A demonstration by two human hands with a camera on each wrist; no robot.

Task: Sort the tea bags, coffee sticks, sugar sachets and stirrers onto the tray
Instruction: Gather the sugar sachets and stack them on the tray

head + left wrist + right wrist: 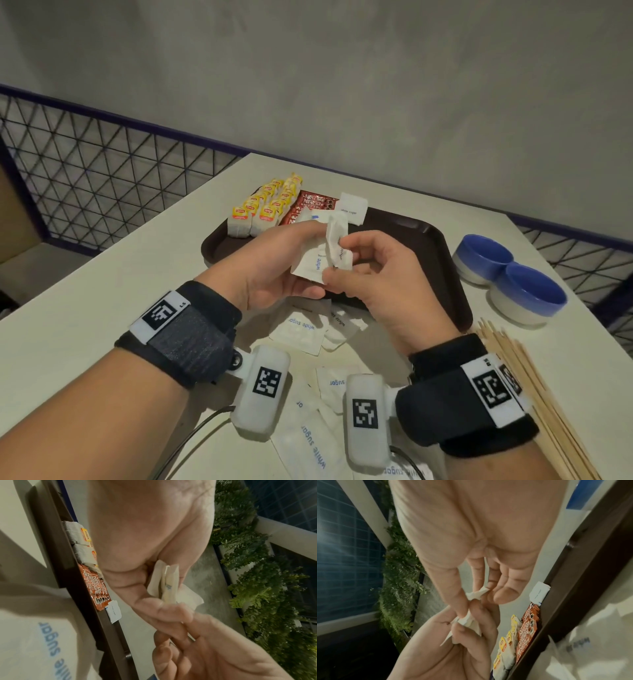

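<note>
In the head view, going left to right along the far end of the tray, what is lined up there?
Tea bags → coffee sticks → sugar sachet, then bare tray.

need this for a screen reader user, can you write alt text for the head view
Both hands, left and right, hold white sugar sachets above a brown tray bearing tea bags and coffee sticks. More sachets and stirrers lie on the table.

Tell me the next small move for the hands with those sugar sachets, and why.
Probably carry the held sugar sachets forward and set them beside the sugar sachet on the tray. Both the left hand and right hand grip them above the tray's near edge, and tea bags and coffee sticks already sit grouped there.
</note>
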